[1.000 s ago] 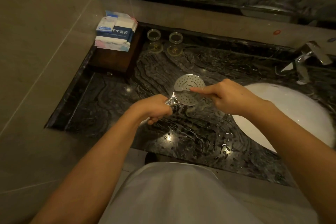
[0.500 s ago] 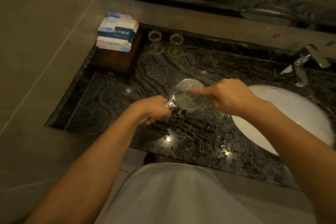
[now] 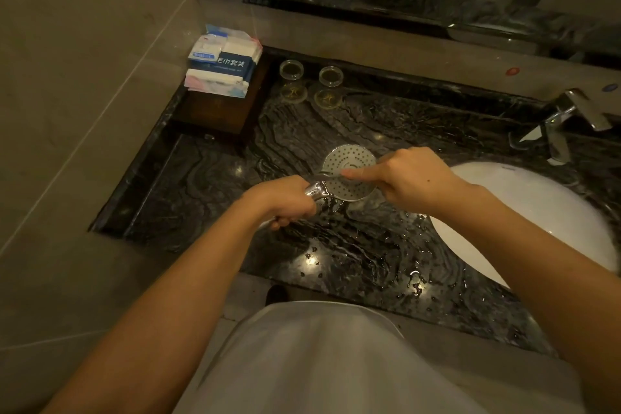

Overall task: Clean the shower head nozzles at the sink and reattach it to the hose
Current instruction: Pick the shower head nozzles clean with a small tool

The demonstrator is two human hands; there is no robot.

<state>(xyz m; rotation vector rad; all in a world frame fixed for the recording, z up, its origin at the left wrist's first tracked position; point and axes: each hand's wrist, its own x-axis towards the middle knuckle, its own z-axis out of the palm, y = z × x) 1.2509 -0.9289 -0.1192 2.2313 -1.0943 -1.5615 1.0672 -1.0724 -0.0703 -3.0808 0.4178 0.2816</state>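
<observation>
Wet black marble counter point(image 3: 235, 198), wooden tray point(image 3: 218, 111), two glasses point(image 3: 291, 70)

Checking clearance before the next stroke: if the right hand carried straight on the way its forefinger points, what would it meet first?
The right hand points left across the shower head face. Carried on, it would probably meet the left hand gripping the handle, though it could pass just behind it; depth is unclear.

arms: bare, no sleeves | torso: pale grey-white top point(image 3: 322, 363) | hands: no gloves
</observation>
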